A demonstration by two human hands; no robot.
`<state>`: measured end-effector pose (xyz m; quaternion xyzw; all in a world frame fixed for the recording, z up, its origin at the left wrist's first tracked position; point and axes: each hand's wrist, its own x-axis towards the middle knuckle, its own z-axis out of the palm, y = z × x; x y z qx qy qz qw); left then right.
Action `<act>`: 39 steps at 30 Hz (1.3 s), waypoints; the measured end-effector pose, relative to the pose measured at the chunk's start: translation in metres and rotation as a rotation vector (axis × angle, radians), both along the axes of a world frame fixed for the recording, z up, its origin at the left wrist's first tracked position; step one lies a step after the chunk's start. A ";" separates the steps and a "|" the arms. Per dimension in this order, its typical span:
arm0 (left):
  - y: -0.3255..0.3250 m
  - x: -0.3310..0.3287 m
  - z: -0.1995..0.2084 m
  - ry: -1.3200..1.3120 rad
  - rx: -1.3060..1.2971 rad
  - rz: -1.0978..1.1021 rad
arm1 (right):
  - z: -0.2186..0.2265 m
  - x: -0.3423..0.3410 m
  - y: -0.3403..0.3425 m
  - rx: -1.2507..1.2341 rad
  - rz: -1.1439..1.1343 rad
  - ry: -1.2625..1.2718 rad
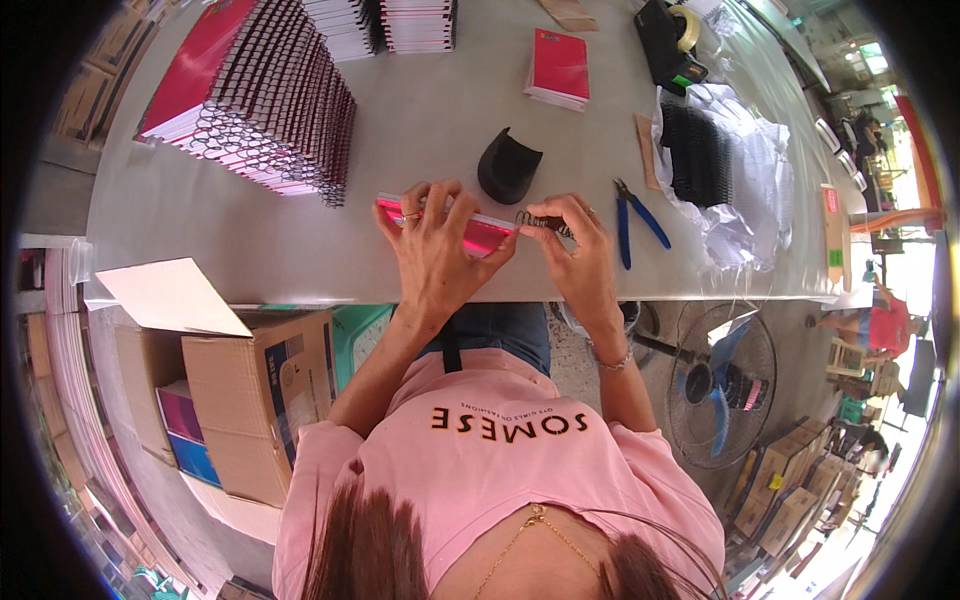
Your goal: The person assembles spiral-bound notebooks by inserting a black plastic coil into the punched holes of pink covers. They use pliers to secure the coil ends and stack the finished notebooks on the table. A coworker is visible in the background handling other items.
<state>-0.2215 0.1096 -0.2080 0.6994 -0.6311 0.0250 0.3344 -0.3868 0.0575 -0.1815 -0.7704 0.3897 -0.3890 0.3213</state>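
Black spiral coil held at the right end of a pink-covered notebook's edge.
Over the near part of the grey table (pixel 420 120), the left hand (pixel 437 245) grips the notebook (pixel 484 238), fingers spread along it; the right hand (pixel 573 240) pinches the coil (pixel 527 219) between thumb and index finger. The step looks like starting the coil into the binding edge; the next move seemingly calls for steady alignment while twisting it.

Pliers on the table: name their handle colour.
Blue; the pliers' handles show best in the head view.
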 end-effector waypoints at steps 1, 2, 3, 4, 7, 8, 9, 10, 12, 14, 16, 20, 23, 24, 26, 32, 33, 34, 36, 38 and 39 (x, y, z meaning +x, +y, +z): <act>0.000 0.000 -0.001 -0.006 0.006 0.001 | 0.001 0.001 0.001 0.007 0.008 -0.001; 0.000 0.001 -0.002 -0.004 0.004 0.000 | 0.001 0.001 0.002 0.014 0.016 -0.003; 0.000 0.001 -0.002 -0.002 0.001 -0.003 | 0.001 0.001 0.003 0.020 0.024 -0.004; 0.000 0.001 -0.003 0.001 -0.002 -0.005 | 0.000 0.001 0.003 -0.012 0.022 0.001; 0.000 0.002 -0.003 0.013 0.006 -0.015 | -0.005 0.001 0.003 -0.083 -0.002 0.002; 0.000 0.002 -0.003 0.003 -0.004 -0.018 | -0.005 0.002 0.005 -0.090 -0.023 -0.006; 0.001 0.003 -0.004 -0.006 -0.013 -0.022 | -0.006 0.002 0.006 -0.096 -0.043 -0.015; 0.001 0.003 -0.005 -0.016 -0.023 -0.025 | -0.006 0.003 0.007 -0.081 -0.046 -0.017; 0.000 0.004 -0.005 -0.008 -0.012 -0.030 | -0.006 0.003 0.007 -0.052 -0.051 -0.020; 0.000 0.005 -0.004 -0.001 -0.006 -0.035 | -0.005 0.004 0.008 -0.082 -0.084 -0.032; 0.000 0.005 -0.004 0.003 -0.004 -0.042 | -0.005 0.004 0.008 -0.096 -0.102 -0.024; 0.001 0.005 -0.004 -0.001 -0.014 -0.046 | -0.008 0.003 0.009 -0.082 -0.049 0.010; 0.001 0.006 -0.004 -0.004 -0.017 -0.056 | -0.011 0.002 0.008 -0.150 -0.001 0.049; 0.001 0.006 -0.004 -0.006 -0.015 -0.056 | -0.012 0.001 0.008 -0.186 0.010 0.067; 0.001 0.006 -0.001 -0.009 0.000 -0.060 | -0.010 -0.001 0.008 -0.112 0.047 0.065; 0.003 0.008 0.003 -0.006 0.075 -0.063 | 0.001 0.002 0.011 -0.009 0.051 0.118; 0.003 0.009 0.005 -0.008 0.092 -0.066 | 0.003 0.004 0.012 0.002 0.029 0.110; 0.003 0.011 0.007 -0.011 0.110 -0.069 | 0.006 0.004 0.011 -0.032 0.042 0.178; 0.005 0.015 0.010 0.023 0.152 -0.075 | 0.010 0.002 0.008 -0.098 0.068 0.312; 0.005 0.019 0.010 0.106 0.103 -0.074 | 0.009 0.007 0.006 -0.132 0.019 0.301; 0.005 0.022 0.010 0.174 0.034 -0.068 | 0.009 0.010 0.006 -0.149 -0.004 0.296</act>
